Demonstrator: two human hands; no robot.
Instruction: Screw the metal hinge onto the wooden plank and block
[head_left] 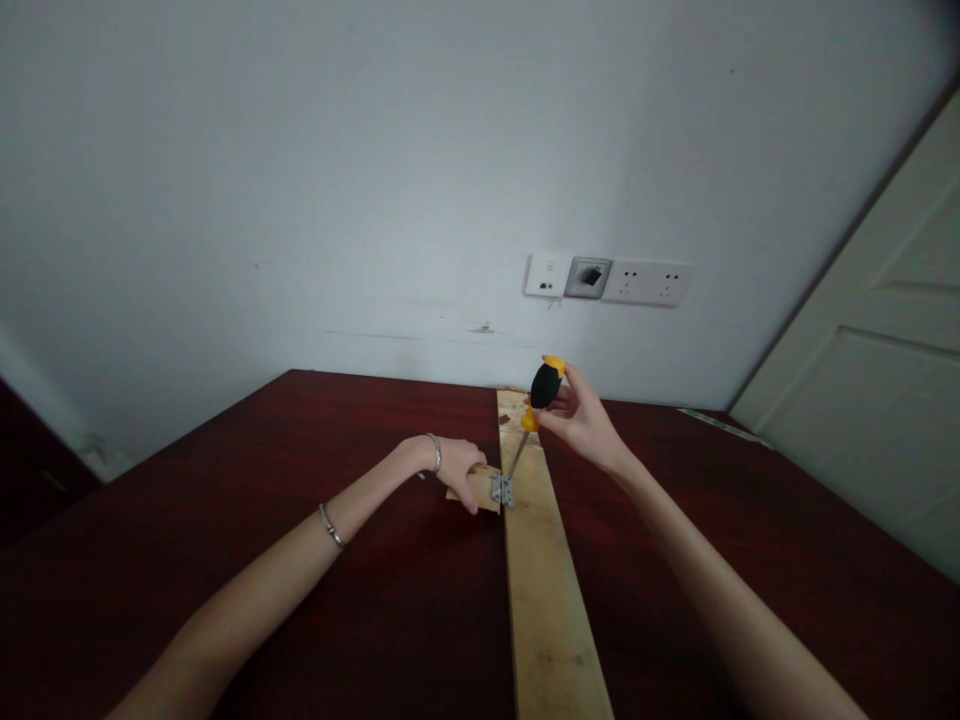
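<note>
A long wooden plank (551, 590) lies on the dark red table, running from the near edge toward the wall. Against its left side sits a short wood block (484, 490), which my left hand (459, 470) grips from above with the thumb on the near side. A metal hinge (502, 490) spans the joint between block and plank. My right hand (577, 415) holds a yellow and black screwdriver (546, 385) by its handle. The screwdriver leans, its shaft pointing down to the hinge's right leaf; whether the tip sits in a screw is too small to tell.
The dark red table (360, 440) meets a white wall (375, 180). Wall sockets (646, 283) and a switch plate (546, 274) are above its back edge. A thin flat strip (724, 425) lies at the back right, near a panelled door (885, 350).
</note>
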